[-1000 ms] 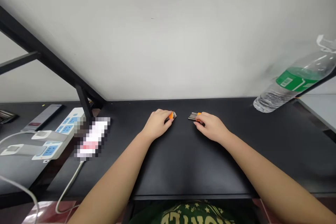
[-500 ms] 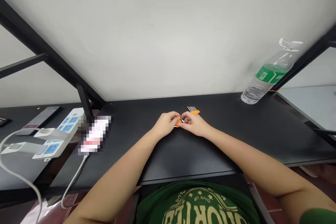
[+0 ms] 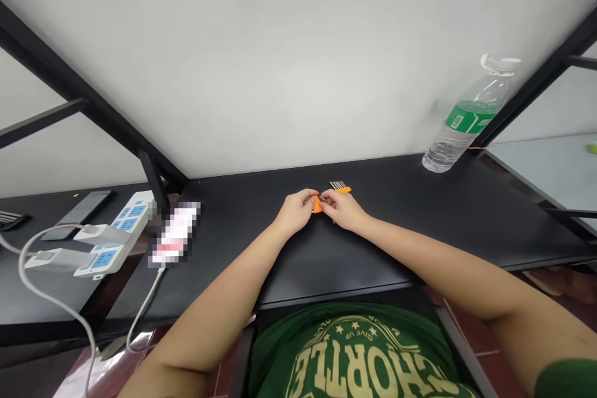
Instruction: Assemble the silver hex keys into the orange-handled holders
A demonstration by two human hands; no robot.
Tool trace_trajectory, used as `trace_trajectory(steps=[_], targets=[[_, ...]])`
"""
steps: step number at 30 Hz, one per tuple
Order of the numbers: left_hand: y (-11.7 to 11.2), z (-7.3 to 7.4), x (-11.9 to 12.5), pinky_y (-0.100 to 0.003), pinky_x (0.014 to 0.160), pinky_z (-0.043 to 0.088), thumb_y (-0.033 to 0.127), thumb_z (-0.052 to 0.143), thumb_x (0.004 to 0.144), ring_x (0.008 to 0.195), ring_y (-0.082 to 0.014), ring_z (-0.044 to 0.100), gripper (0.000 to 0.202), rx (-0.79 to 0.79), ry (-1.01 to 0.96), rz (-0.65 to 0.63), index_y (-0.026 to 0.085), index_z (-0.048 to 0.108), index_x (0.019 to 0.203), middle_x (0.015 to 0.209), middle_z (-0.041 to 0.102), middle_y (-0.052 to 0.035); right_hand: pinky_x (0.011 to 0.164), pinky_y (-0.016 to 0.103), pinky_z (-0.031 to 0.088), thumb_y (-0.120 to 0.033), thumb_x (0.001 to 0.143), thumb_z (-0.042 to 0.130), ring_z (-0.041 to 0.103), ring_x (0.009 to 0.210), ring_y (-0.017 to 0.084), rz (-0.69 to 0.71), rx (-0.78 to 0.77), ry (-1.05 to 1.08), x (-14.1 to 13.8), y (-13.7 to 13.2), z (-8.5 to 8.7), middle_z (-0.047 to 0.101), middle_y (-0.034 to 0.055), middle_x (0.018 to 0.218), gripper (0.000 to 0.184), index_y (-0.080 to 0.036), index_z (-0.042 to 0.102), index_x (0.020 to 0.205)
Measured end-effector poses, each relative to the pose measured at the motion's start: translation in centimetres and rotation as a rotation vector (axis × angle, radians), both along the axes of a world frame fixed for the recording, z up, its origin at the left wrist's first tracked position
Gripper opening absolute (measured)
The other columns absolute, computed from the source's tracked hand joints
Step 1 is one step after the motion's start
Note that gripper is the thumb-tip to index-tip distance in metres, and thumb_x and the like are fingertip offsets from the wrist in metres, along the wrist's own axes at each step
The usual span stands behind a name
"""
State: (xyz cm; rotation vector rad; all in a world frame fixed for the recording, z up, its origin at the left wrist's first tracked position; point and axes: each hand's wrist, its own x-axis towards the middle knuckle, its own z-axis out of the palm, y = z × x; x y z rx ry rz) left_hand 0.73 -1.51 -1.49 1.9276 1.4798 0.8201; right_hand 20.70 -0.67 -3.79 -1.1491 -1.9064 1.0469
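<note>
A small orange holder [image 3: 318,204] with thin metal bits is pinched in the fingers of my left hand [image 3: 297,211], just above the black desk [image 3: 321,261]. Dark and silvery bit ends poke out on both sides of it. On its right side, the closed fingertips of my right hand [image 3: 344,209] meet these thin ends; exactly which piece they grip is too small to tell. Behind my right hand lies a second orange holder [image 3: 344,189], several slim metal bits standing out of it in a row toward the wall.
A large clear water bottle [image 3: 461,124] with a green label stands at the back right. To the left are a blurred-out phone [image 3: 176,235] on a white cable, a power strip [image 3: 124,230] with chargers, and a grey slab-like device [image 3: 79,214]. Black metal frames [image 3: 112,127] border both sides.
The whole view has shifted slightly. My right fingers have moved a little off the orange holder's face, so more of it shows; my left hand keeps hold of it.
</note>
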Motion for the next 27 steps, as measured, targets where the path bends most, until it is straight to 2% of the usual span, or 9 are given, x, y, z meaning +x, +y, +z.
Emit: trace_trajectory(steps=[3, 5, 11, 14, 18, 22, 25, 27], targets=[[-0.3, 0.0, 0.0, -0.040, 0.114, 0.056, 0.030, 0.075, 0.087, 0.126, -0.0277, 0.073, 0.049, 0.019, 0.021, -0.112, 0.020, 0.073, 0.135, 0.136, 0.076, -0.0083, 0.057, 0.029, 0.048, -0.041, 0.096, 0.063, 0.062, 0.054, 0.015, -0.017, -0.071, 0.038, 0.1, 0.2, 0.0, 0.070, -0.0017, 0.076, 0.018, -0.023, 0.063, 0.098], [-0.4, 0.0, 0.1, -0.042, 0.117, 0.055, 0.031, 0.082, 0.080, 0.129, -0.0303, 0.071, 0.061, 0.055, 0.078, -0.131, 0.019, 0.070, 0.139, 0.140, 0.074, -0.0100, 0.055, 0.028, 0.047, -0.043, 0.096, 0.064, 0.060, 0.051, 0.015, -0.019, -0.111, 0.058, 0.1, 0.3, -0.1, 0.069, -0.0027, 0.072, 0.019, -0.024, 0.063, 0.096], [-0.2, -0.2, 0.4, -0.040, 0.110, 0.058, 0.034, 0.077, 0.085, 0.122, -0.0296, 0.074, 0.049, 0.130, 0.206, -0.072, 0.018, 0.074, 0.132, 0.131, 0.078, -0.0106, 0.055, 0.029, 0.049, -0.034, 0.093, 0.064, 0.062, 0.051, 0.015, -0.085, -0.077, 0.077, 0.0, 0.4, -0.6, 0.072, -0.0012, 0.077, 0.014, -0.024, 0.061, 0.085], [-0.1, -0.2, 0.4, -0.038, 0.104, 0.059, 0.034, 0.077, 0.085, 0.113, -0.0282, 0.076, 0.048, 0.167, 0.231, -0.085, 0.020, 0.075, 0.130, 0.122, 0.079, -0.0091, 0.055, 0.029, 0.050, -0.031, 0.091, 0.065, 0.064, 0.052, 0.015, -0.083, -0.049, 0.066, 0.0, 0.3, -0.7, 0.071, -0.0018, 0.075, 0.012, -0.024, 0.059, 0.082], [-0.3, -0.4, 0.7, -0.038, 0.103, 0.059, 0.032, 0.075, 0.085, 0.109, -0.0271, 0.076, 0.048, 0.219, 0.230, -0.119, 0.018, 0.074, 0.131, 0.119, 0.080, -0.0096, 0.053, 0.028, 0.047, -0.037, 0.094, 0.065, 0.061, 0.050, 0.015, -0.074, -0.034, 0.055, 0.1, 0.1, -0.4, 0.067, -0.0039, 0.066, 0.016, -0.025, 0.060, 0.085], [-0.6, -0.1, 1.0, -0.035, 0.099, 0.058, 0.033, 0.074, 0.084, 0.105, -0.0257, 0.076, 0.040, 0.198, 0.203, -0.089, 0.021, 0.077, 0.123, 0.116, 0.081, -0.0067, 0.053, 0.028, 0.045, -0.038, 0.098, 0.060, 0.057, 0.047, 0.015, -0.084, -0.029, 0.045, 0.3, -0.3, 0.2, 0.059, -0.0056, 0.055, 0.020, -0.025, 0.061, 0.082], [-0.6, 0.3, 1.0, -0.034, 0.096, 0.058, 0.035, 0.074, 0.084, 0.104, -0.0256, 0.076, 0.033, 0.168, 0.187, -0.052, 0.023, 0.080, 0.115, 0.113, 0.082, -0.0045, 0.057, 0.028, 0.046, -0.033, 0.096, 0.059, 0.058, 0.051, 0.016, -0.095, -0.002, 0.027, 0.3, -0.3, 0.2, 0.062, -0.0046, 0.059, 0.014, -0.024, 0.064, 0.086], [-0.5, 0.5, 0.8, -0.035, 0.098, 0.057, 0.037, 0.075, 0.084, 0.105, -0.0265, 0.076, 0.034, 0.154, 0.205, -0.045, 0.023, 0.081, 0.115, 0.115, 0.082, -0.0044, 0.063, 0.029, 0.047, -0.027, 0.093, 0.061, 0.061, 0.059, 0.017, -0.122, 0.096, -0.035, 0.3, -0.3, 0.1, 0.066, -0.0026, 0.066, 0.009, -0.023, 0.065, 0.085]])
